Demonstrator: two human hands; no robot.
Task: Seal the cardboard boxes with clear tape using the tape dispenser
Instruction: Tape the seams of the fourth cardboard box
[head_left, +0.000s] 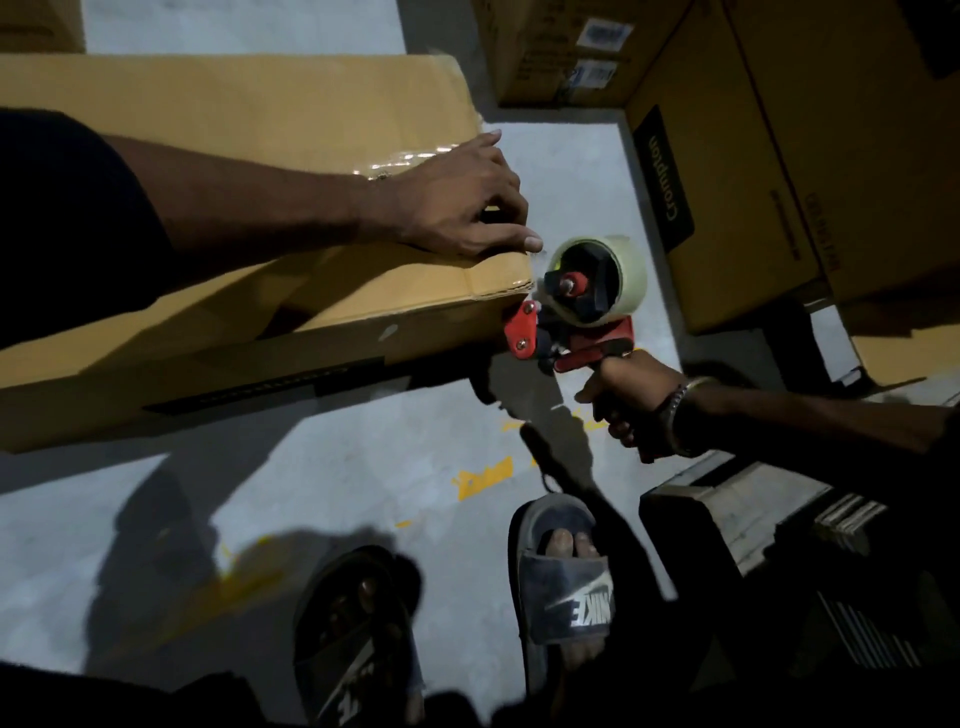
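Cardboard box (218, 119), at nine to eleven o'clock — a long carton on the grey floor (363, 467), a glossy tape strip along its top. Left hand (462, 200) rests on the box's right end, fingers loosely spread, gripping nothing. Tape dispenser (576, 306), at three o'clock, just off that end — red frame, clear roll. Right hand (631, 397) clamped round its handle.

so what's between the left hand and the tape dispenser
Only the corner edge of the cardboard box; head view shows left hand pressing the top, tape dispenser just off that corner.
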